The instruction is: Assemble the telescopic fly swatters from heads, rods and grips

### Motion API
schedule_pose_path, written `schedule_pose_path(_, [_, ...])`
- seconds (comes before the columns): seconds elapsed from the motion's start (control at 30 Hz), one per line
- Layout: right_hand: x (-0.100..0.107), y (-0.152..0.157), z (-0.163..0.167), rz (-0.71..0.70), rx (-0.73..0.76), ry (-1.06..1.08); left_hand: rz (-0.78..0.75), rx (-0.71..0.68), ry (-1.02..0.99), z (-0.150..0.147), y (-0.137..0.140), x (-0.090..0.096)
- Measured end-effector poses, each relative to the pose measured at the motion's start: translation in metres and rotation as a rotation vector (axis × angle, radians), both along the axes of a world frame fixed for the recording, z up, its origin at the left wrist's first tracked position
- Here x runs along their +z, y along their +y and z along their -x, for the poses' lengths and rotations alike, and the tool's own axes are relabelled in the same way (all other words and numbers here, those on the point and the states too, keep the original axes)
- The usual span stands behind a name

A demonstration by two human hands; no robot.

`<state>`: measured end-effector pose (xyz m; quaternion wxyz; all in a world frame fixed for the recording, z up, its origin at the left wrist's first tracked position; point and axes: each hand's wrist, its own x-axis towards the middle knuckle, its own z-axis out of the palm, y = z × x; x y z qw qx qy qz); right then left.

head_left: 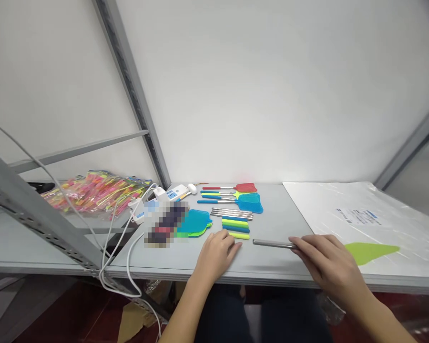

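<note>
My right hand (331, 264) holds a metal rod (273, 244) between thumb and fingers, its bare end pointing left. Beyond that hand a green fly swatter head (372, 252) shows in line with the rod; the hand hides where they would meet. My left hand (216, 252) rests on the table with curled fingers at the left end of a yellow-green handle sleeve (240, 236). Just behind lie several blue and yellow-green handle sleeves (235, 222), then a row of metal rods (232, 213). Blue and green swatter heads (193, 223) are stacked left of my left hand.
Assembled fly swatters, red (246, 187) and blue (250, 202) among them, lie near the wall. A power strip (177, 192) with white cables (128, 257) is left, by a metal post (139, 95). Bagged colourful items (100, 190) lie beyond; white wrapping (389, 214) covers the right side.
</note>
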<state>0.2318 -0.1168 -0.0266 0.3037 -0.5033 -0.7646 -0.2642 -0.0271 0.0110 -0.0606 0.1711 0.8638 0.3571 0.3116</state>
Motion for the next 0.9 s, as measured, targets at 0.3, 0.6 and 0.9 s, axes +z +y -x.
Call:
schedule_pose_path(0.3, [0.011, -0.029, 0.021, 0.172, 0.031, 0.022, 0.697, -0.302, -0.414, -0.019, -0.053, 0.026])
schedule_pose_path(0.6, [0.007, -0.056, 0.065, -0.065, 0.33, 1.132, 0.904, -0.257, -0.335, -0.049, -0.098, 0.045])
schedule_pose_path(0.9, [0.031, -0.01, 0.066, 0.213, 0.53, 2.02, -0.12, 0.004, -0.268, -0.039, -0.162, 0.062])
